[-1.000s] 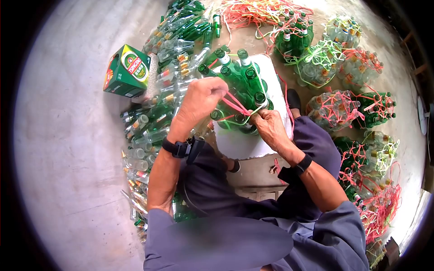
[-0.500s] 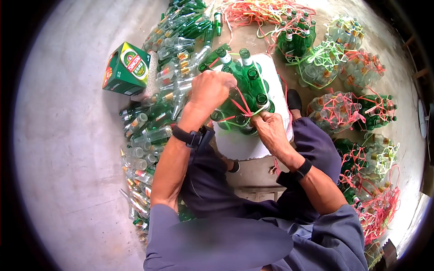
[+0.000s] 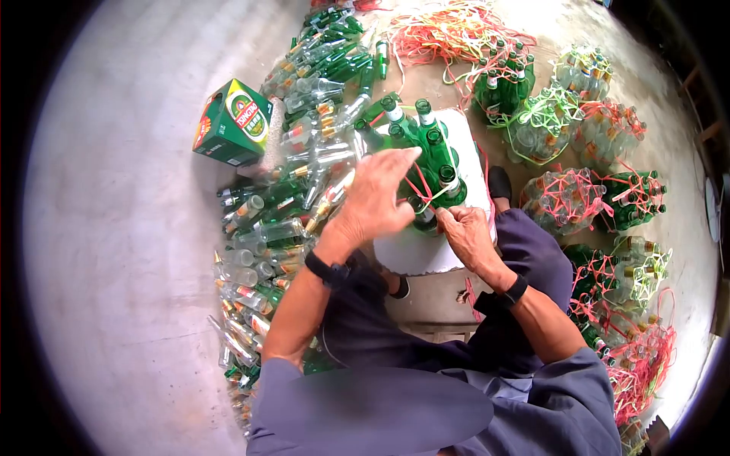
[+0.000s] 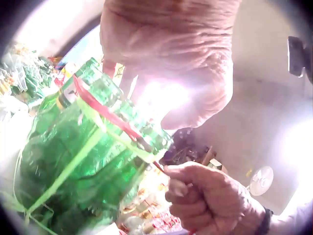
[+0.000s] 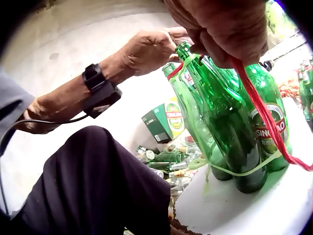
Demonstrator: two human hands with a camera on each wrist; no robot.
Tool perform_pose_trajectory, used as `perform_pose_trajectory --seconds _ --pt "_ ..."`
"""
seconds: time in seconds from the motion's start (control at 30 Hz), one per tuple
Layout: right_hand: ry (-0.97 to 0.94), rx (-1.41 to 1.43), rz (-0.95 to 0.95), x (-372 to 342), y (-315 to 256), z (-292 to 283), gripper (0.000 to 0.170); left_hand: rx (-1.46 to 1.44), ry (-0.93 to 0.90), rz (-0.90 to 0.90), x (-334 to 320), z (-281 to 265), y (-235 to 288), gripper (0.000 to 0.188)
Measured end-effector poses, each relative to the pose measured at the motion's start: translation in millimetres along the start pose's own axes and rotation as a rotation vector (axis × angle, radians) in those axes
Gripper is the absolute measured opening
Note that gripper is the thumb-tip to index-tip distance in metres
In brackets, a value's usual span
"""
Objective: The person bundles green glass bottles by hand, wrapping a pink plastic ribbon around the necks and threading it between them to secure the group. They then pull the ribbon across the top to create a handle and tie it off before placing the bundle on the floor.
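Observation:
A bundle of green beer bottles stands upright on a white board. A light green plastic strap runs round the bottles, and a red plastic strap crosses their necks. My right hand pinches the red strap beside the near bottle necks; a length of red strap hangs from that hand in the right wrist view. My left hand is over the left side of the bundle, fingers extended and thumb apart, with nothing gripped. It hides some of the bottle tops in the head view.
Loose bottles lie heaped on the left, beside a green Tsingtao carton. Strapped bottle bundles stand on the right. Tangled straps lie at the back, and more red straps at the lower right.
My left hand has let go of the red strap it was pulling and has come lower, fingers spread. My right hand keeps its pinch by the bottle necks. The head view has shifted slightly.

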State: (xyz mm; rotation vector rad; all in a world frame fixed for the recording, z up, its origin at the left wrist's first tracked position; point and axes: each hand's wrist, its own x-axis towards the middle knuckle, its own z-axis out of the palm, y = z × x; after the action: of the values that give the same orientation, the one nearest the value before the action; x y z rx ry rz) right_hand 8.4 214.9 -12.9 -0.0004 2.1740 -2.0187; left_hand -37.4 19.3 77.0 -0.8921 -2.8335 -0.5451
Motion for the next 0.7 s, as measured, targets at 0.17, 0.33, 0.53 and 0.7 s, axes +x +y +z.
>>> perform_pose_trajectory --seconds 0.17,0.33,0.53,0.7 --pt "0.022 -0.013 -0.035 -3.4 5.9 5.9 0.042 0.197 0.072 -0.019 -19.2 27.8 19.5 0.087" --pt "-0.003 -0.086 -0.057 -7.0 -6.0 -2.9 0.041 0.271 0.121 -0.097 -18.1 38.5 22.8 0.087" --pt "-0.022 -0.077 -0.063 -14.3 -24.4 -9.2 0.038 0.236 0.023 -0.265 -13.2 38.4 29.7 0.091" --pt "-0.053 -0.110 -0.124 -14.8 -28.7 -18.5 0.040 0.251 0.056 -0.269 -15.1 42.7 32.1 0.096"
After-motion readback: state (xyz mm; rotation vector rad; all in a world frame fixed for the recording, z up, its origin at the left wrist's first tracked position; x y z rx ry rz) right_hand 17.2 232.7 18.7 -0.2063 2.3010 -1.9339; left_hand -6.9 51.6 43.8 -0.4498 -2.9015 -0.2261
